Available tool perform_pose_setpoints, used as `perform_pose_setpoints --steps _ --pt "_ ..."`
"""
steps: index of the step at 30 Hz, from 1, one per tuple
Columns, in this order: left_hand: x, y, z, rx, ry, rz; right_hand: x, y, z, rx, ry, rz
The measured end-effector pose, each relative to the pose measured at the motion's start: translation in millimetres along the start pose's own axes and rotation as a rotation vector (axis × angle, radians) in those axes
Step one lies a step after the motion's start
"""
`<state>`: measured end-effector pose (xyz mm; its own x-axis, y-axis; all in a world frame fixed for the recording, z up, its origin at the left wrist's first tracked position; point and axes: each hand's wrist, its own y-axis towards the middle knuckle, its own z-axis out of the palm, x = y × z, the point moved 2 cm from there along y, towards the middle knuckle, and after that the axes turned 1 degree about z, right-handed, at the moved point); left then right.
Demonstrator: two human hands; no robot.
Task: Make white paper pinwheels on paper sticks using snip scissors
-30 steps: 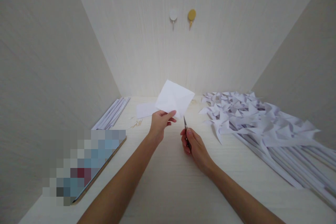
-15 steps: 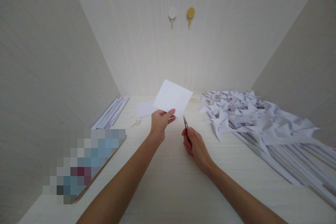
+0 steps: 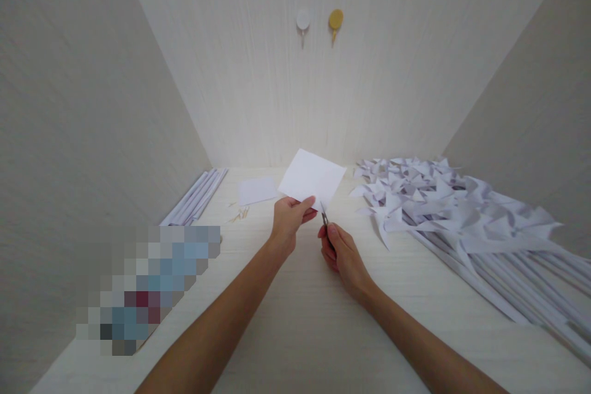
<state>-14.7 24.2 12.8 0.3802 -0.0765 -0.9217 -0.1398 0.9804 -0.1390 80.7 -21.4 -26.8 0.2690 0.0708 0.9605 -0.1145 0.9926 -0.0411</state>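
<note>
A square sheet of white paper (image 3: 311, 177) is pinched by its near edge in my left hand (image 3: 292, 220), thumb on top. My right hand (image 3: 342, 252) is closed round the handles of a pair of scissors (image 3: 324, 217), which my fingers largely hide. The blades point away from me and meet the paper's near corner, just right of my left thumb. Behind my left hand, more white paper (image 3: 257, 190) lies flat on the table (image 3: 286, 320). Several small pale sticks (image 3: 240, 215) are scattered close by.
White paper pinwheels (image 3: 415, 191) are heaped at the right, their rolled paper sticks (image 3: 521, 283) reaching toward me. Rolled paper tubes (image 3: 198, 197) lie at the back left, behind a blurred-out object (image 3: 161, 283). A white hook (image 3: 303, 20) and a yellow hook (image 3: 336, 20) are on the back wall.
My left hand has brought the sheet to the right and slightly nearer, so its corner now meets the scissor blades. More of the paper lying on the table shows. My right hand has barely moved.
</note>
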Motion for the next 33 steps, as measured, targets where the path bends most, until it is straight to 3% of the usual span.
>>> perform_pose_setpoints --steps 33 --pt "1.4 -0.7 -0.3 0.02 0.053 0.053 -4.8 1.6 -1.6 -0.045 -0.068 -0.007"
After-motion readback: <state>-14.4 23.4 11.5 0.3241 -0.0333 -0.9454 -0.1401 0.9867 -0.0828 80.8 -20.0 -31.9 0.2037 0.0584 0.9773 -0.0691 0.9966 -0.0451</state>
